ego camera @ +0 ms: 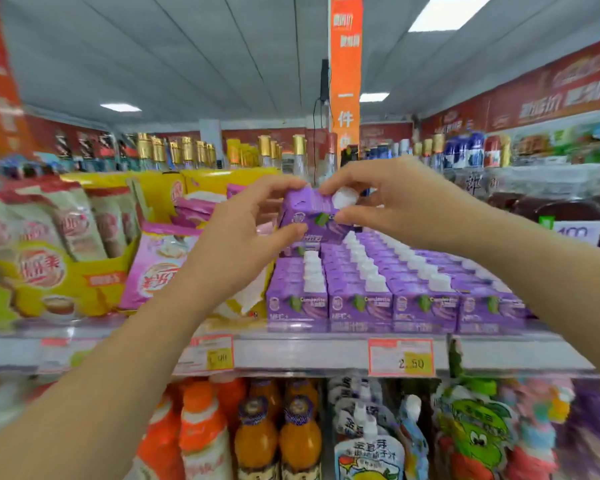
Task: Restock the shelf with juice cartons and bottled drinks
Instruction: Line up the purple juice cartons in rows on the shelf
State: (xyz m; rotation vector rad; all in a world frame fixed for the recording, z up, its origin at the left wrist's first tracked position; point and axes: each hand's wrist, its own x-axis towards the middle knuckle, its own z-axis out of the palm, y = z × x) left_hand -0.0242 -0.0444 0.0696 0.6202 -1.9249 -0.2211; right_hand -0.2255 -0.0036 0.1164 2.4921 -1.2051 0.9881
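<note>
The left hand (253,233) and right hand (399,202) each pinch one tilted purple juice carton (310,216) in their grip, over the rows of purple cartons (361,292) on the shelf (312,353).

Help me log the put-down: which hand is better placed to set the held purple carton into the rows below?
Probably left: the left hand grips the carton around its body, while the right hand only pinches its capped corner.

Single head view, wide-angle, edges bowed. Faces forward at the grey metal shelf (305,353) with its price-tag rail, close range. White panelled ceiling (187,64) fills the upper half of frame.
</note>
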